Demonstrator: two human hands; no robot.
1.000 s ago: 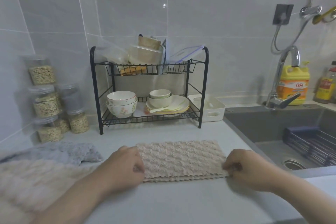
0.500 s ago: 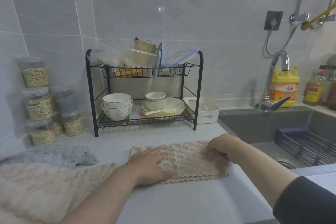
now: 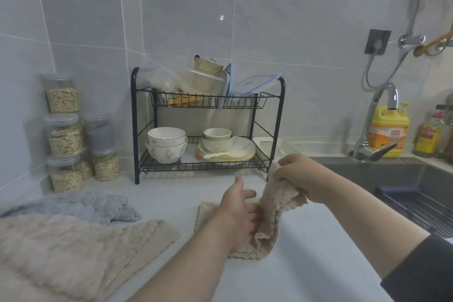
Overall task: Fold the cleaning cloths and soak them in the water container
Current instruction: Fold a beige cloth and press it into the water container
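Observation:
A beige cleaning cloth (image 3: 272,213) lies half folded on the white counter (image 3: 306,260). My right hand (image 3: 297,174) grips its right end and holds it lifted above the counter, so the cloth bends over toward the left. My left hand (image 3: 239,211) lies on the cloth's left part with fingers straight, pressing it down. A white plastic container (image 3: 266,144) stands behind, beside the dish rack; I cannot tell if it holds water. More beige cloths (image 3: 73,247) and a grey cloth (image 3: 98,206) lie at the left.
A black two-tier dish rack (image 3: 208,125) with bowls and plates stands at the back. Jars of grain (image 3: 65,135) are stacked at the left wall. The dark sink (image 3: 392,179) with a tap (image 3: 377,125) and a yellow detergent bottle (image 3: 389,132) is at the right.
My right hand has lifted the cloth's right end and carried it up and leftward. My left hand stays pressing on the cloth's left part. The camera has moved closer.

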